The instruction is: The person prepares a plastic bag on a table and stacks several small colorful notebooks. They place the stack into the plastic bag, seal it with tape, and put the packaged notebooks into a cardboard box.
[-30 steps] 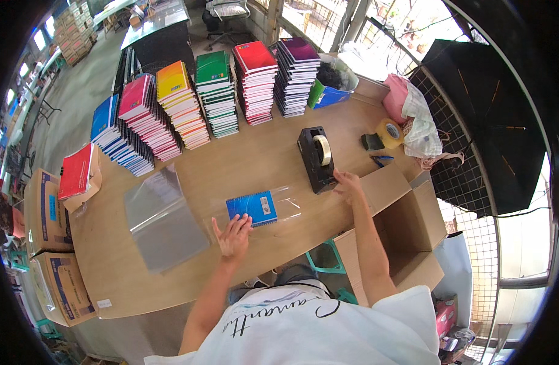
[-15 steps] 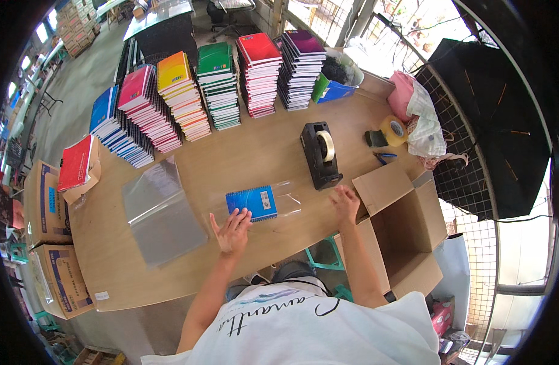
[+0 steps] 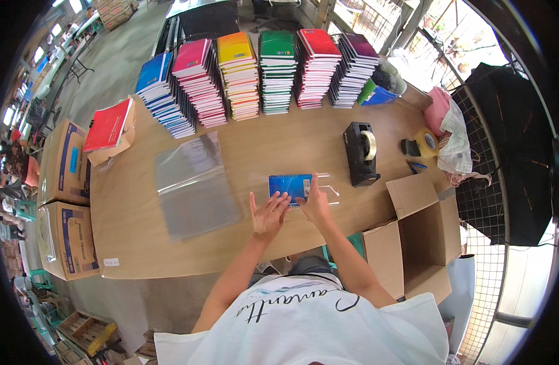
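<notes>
A blue spiral-bound notebook (image 3: 285, 184) lies flat in front of me on a clear plastic sleeve (image 3: 333, 195), which sticks out past its right side. My left hand (image 3: 269, 219) rests on the notebook's lower left part, fingers spread. At its right end my right hand (image 3: 317, 207) touches the cover, thumb and index finger stretched apart; the other fingers are partly hidden. To the left lie flat clear plastic sheets (image 3: 197, 191). A black tape dispenser (image 3: 356, 157) with a roll of clear tape stands to the right.
Notebook stacks in several colours, among them a green stack (image 3: 276, 73), line the table's far side. An open cardboard box (image 3: 383, 258) sits at the right edge. A wide tape roll (image 3: 426, 143) and pliers (image 3: 417, 166) lie far right. Cartons (image 3: 66, 237) stand left.
My right hand has moved left from beside the tape dispenser onto the notebook's right end. My left hand stays on the notebook. The whole view has shifted, with the table now further right.
</notes>
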